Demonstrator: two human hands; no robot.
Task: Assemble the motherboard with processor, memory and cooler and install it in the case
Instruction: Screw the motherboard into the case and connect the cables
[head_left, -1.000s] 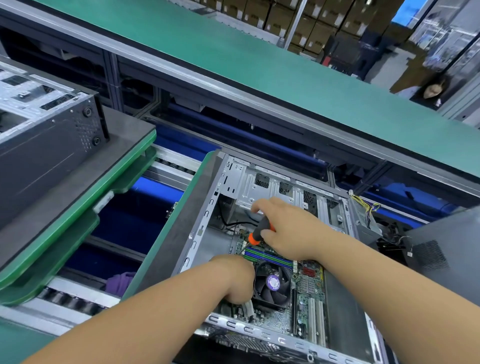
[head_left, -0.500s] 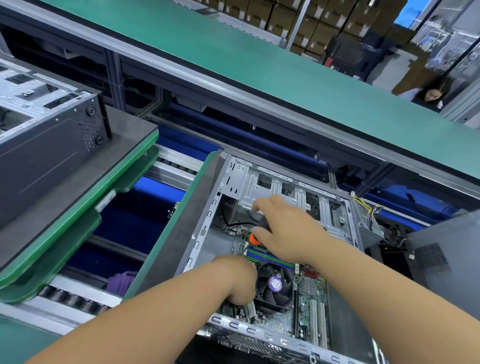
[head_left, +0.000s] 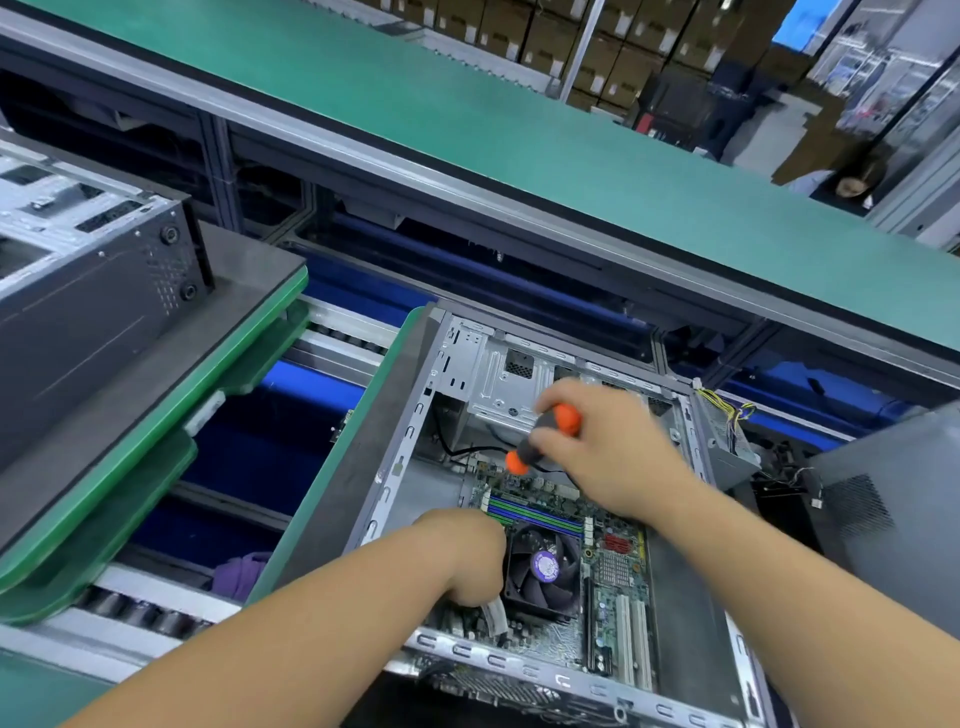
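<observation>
At the lower centre of the frame, a worker's left hand (head_left: 470, 558) reaches down into an open computer case (head_left: 395, 467), its fingers curled under by the cooler (head_left: 545, 569). A pale strip shows just beneath it, but whether the hand grips that strip cannot be told; it appears to be steadying the board while the other hand works.

The motherboard (head_left: 618, 597) lies flat on the floor of the case, cooler fan in place and green memory sticks (head_left: 535, 512) seated just beyond it, so the fitting-out looks done and the job now seems to be fastening the board down.

Just above, at frame centre, the right hand (head_left: 613, 452) grips an orange-and-black screwdriver (head_left: 543, 439), angled down toward the board's far left corner, presumably at a mounting screw; the tip itself is not visible.

Compared with half a second ago, the right hand sits higher and further from the board, with more of the screwdriver's handle exposed, and it is blurred by motion. The left hand has barely shifted.

The case rests on a green-edged pallet (head_left: 332, 499) over a conveyor. To the upper left a second case (head_left: 93, 291) sits on its own pallet. Beyond runs a long green tabletop (head_left: 467, 114), with stacked cartons (head_left: 519, 31) and another worker (head_left: 847, 179) at the upper right.
</observation>
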